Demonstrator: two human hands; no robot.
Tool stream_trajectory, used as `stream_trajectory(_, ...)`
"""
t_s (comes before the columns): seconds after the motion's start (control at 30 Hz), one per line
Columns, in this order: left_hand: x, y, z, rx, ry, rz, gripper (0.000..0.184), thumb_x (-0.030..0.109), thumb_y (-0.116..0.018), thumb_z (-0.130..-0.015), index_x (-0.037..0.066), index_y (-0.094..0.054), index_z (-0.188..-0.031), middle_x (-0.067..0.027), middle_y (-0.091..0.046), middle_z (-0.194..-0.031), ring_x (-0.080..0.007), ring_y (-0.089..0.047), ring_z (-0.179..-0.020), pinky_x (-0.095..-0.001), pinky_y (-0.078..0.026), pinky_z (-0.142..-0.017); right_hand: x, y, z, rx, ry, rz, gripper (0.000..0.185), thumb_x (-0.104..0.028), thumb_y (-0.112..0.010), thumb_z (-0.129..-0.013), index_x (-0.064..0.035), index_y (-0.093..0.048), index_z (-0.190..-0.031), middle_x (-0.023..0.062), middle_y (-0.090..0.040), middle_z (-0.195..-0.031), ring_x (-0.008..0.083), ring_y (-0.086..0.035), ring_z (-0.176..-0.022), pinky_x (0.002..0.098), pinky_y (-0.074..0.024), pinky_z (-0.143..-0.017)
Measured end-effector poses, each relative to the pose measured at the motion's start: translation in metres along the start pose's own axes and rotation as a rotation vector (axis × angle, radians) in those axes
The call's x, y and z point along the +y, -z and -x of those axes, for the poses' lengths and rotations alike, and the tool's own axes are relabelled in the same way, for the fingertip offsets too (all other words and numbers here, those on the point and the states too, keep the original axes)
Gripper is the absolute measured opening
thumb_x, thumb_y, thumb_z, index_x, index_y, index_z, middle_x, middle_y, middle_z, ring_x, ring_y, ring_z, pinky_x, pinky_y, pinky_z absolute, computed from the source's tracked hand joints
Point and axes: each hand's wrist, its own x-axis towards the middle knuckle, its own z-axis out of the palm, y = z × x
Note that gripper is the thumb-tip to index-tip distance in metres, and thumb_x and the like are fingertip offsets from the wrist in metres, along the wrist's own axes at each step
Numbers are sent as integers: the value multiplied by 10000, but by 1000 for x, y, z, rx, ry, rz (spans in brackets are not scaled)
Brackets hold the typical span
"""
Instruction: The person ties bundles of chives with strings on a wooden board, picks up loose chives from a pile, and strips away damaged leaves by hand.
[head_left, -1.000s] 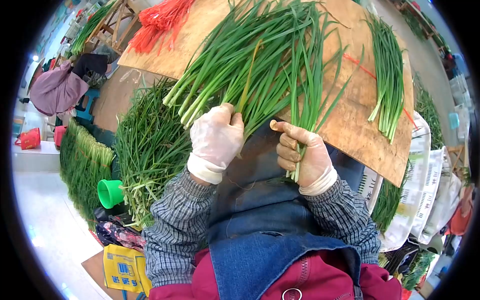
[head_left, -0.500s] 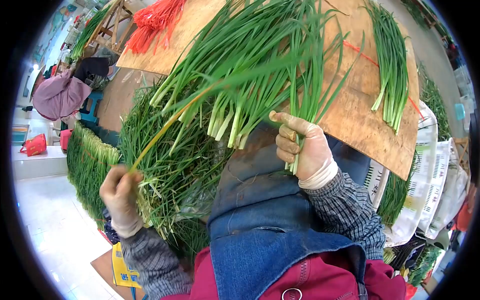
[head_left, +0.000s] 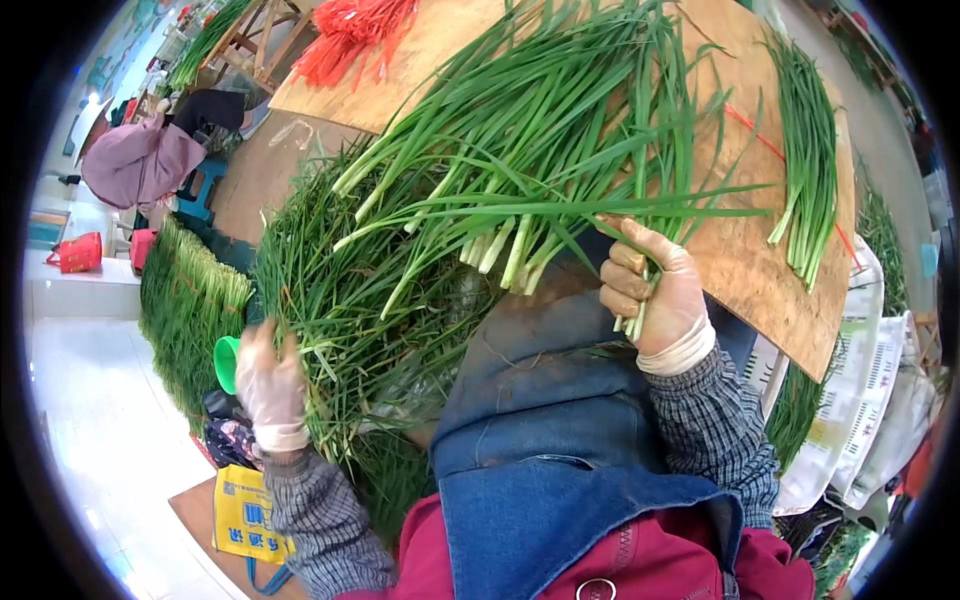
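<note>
Long green leafy stalks (head_left: 540, 130) with pale ends lie in a loose spread over the near edge of a wooden board (head_left: 740, 290). My right hand (head_left: 660, 290), gloved, is closed around the pale ends of a few stalks at the board's edge. My left hand (head_left: 272, 385), also gloved, is over the left side of a heap of stalks (head_left: 350, 270); it is blurred, with its fingers apart and nothing visible in them. A neat bunch of stalks (head_left: 805, 170) lies on the board's right side, across a red strip (head_left: 752, 132).
Red strips (head_left: 355, 40) lie at the board's upper left. Upright bundles (head_left: 190, 320), a green cup (head_left: 226, 364) and a yellow bag (head_left: 245, 515) are at the left. A person (head_left: 140, 165) bends at the upper left. White sacks (head_left: 860, 400) are at the right.
My left hand moved from the stalks on the board down-left to the heap, carried a yellowed leaf on the way, and now shows no leaf. My right hand still holds its stalks.
</note>
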Motion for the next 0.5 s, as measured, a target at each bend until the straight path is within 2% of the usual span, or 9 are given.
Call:
stream_trajectory(0.07, 51, -4, -20, 128, -352, 289, 455, 121, -673, -746, 47, -534, -1173, -153, -560, -1038, -286, -536, -958, -384, -447, -841, -4, -3, -1, -32, -3, -11, 223, -145, -506, -868, 15, -534, -1021, -35, -366, -577, 60, -320, -446, 211, -245, -385)
stream_trajectory(0.2, 160, -6, -58, 206, -745, 319, 665, 184, -741, -630, 36, -473, -1221, -128, -532, -1076, -269, -492, -1007, -367, -418, -838, -12, -14, 0, -60, -1, -5, 223, -136, -489, -876, 26, -532, -1023, -29, -378, -578, 64, -328, -444, 213, -254, -376)
stream_trajectory(0.27, 191, -23, -80, 134, -805, 314, 673, 196, -724, -650, 37, -451, -1244, -123, -526, -1111, -280, -500, -1002, -378, -419, -848, -18, -18, 2, -88, 18, -15, 231, -143, -476, -884, 31, -529, -1026, -29, -382, -579, 63, -329, -442, 211, -255, -373)
stream_trajectory(0.3, 202, -34, -96, 135, -809, 114, 620, 198, -708, -675, 38, -464, -1222, -106, -537, -1080, -273, -524, -943, -370, -438, -810, -21, -19, 3, -101, 27, -22, 235, -147, -470, -887, 33, -528, -1027, -29, -383, -580, 63, -329, -441, 210, -256, -372)
stream_trajectory(0.33, 211, -40, -114, 113, -793, 104, 524, 196, -698, -690, 51, -514, -1158, -99, -574, -1009, -263, -557, -918, -364, -458, -783, -25, -20, 5, -104, 36, -9, 240, -150, -466, -889, 36, -527, -1028, -30, -384, -581, 62, -329, -439, 209, -256, -371)
stream_trajectory(0.37, 215, -52, -141, 282, -843, 170, 385, 217, -672, -734, 59, -563, -1067, -116, -616, -914, -241, -607, -830, -349, -496, -719, -28, -19, 7, -105, 46, 2, 245, -153, -462, -891, 39, -525, -1029, -30, -385, -582, 61, -329, -438, 208, -257, -370)
stream_trajectory(0.4, 226, -45, -167, 158, -737, 190, 294, 253, -620, -795, 62, -584, -1015, -141, -636, -865, -231, -635, -755, -334, -521, -668, -30, -17, 9, -103, 53, 10, 250, -156, -458, -893, 42, -524, -1031, -31, -386, -582, 60, -329, -437, 207, -257, -370)
stream_trajectory(0.43, 232, -43, -190, 221, -644, 73, 315, 331, -572, -841, 53, -590, -989, -150, -640, -856, -242, -641, -705, -330, -529, -627, -31, -15, 11, -96, 62, 4, 248, -155, -460, -892, 47, -522, -1022, -33, -388, -584, 56, -329, -435, 206, -259, -370)
stream_trajectory(0.5, 237, -42, -232, 181, -502, -40, 502, 457, -564, -819, 36, -525, -1089, -153, -616, -825, -245, -633, -808, -337, -515, -718, -31, -7, 13, -71, 68, -5, 241, -153, -462, -891, 45, -522, -1015, -35, -386, -585, 54, -326, -436, 207, -257, -369)
